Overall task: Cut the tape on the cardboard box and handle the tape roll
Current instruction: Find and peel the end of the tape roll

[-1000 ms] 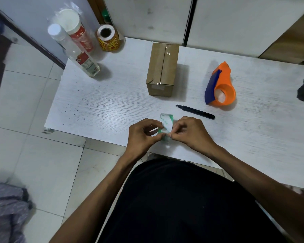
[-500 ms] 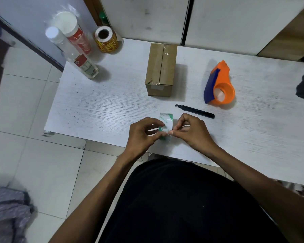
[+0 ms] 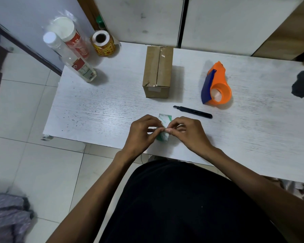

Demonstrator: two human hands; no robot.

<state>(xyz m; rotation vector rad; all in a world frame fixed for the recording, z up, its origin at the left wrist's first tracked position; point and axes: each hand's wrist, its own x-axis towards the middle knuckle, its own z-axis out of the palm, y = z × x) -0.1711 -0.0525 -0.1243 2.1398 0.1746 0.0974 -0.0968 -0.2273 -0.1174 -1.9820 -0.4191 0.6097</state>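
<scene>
Near front edge of desk (image 3: 95, 109): left hand (image 3: 140, 135) and right hand (image 3: 188, 134), both grips pinching small green-white packet (image 3: 164, 126). Cardboard box (image 3: 157, 72) toward back edge, tape uncut. Black cutter (image 3: 193, 112) close beside right hand; careless reach could catch blade. Orange tape dispenser (image 3: 216, 85) untouched, right of box.

Bare forearms; black garment (image 3: 191, 204) below.

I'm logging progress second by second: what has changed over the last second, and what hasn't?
Almost nothing. Both hands, left hand and right hand, keep pinching the small green-and-white packet near the table's front edge; only the fingers shifted slightly. The cardboard box, black cutter and orange tape dispenser lie untouched where they were.
</scene>
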